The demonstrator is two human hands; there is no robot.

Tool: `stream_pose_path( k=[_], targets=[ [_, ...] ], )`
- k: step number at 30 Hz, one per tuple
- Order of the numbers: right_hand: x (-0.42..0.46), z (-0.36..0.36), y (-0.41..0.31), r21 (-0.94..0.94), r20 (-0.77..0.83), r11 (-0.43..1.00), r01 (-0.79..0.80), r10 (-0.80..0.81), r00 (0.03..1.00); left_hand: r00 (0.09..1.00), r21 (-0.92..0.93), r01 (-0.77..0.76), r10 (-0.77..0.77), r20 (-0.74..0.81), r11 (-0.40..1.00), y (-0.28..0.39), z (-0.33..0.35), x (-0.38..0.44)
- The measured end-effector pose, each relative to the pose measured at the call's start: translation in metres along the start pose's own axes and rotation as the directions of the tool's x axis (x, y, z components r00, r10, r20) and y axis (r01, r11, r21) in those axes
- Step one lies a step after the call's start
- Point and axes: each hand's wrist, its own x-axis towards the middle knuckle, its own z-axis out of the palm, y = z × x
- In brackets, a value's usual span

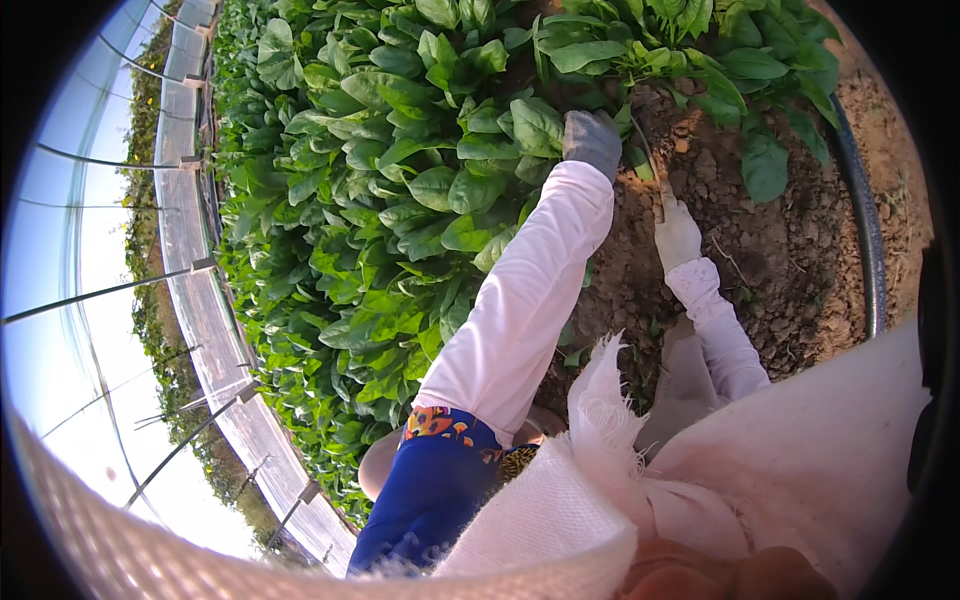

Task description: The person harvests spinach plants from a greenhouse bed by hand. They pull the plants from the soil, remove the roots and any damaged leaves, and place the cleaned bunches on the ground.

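My left hand (592,142), in a grey glove, reaches in at the edge of a dense bed of leafy green plants that look like spinach (450,187). Its fingers are curled away from view among the leaves, so what they hold is hidden. To the right, my right hand (677,232), in a pale glove, is closed around the handle of a thin curved tool, probably a sickle (646,142). The tool's narrow curved part extends up past the left hand, close above the brown soil. Its tip lies near the plant stems.
Clumped soil (757,262) lies around my right hand. More leafy plants (697,45) stand ahead. A black hose (862,210) curves along the right. At the far left run a clear plastic sheet (217,322) and greenhouse hoops (97,296). Pale frayed cloth (600,420) hangs close below.
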Motion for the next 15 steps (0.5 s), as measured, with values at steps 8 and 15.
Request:
stream_pose_path(
  k=[8, 15],
  targets=[
    [-0.007, -0.022, 0.012, -0.103, 0.148, 0.994, 0.02, -0.005, 0.989, 0.969, 0.145, -0.111, 0.074, 0.235, 0.983, 0.001, -0.029, -0.019],
    [-0.007, -0.028, 0.032, -0.048, 0.189, 0.999, 0.014, -0.004, 0.982, 0.97, 0.175, -0.189, 0.156, 0.185, 0.966, 0.016, -0.025, -0.029]
  ],
)
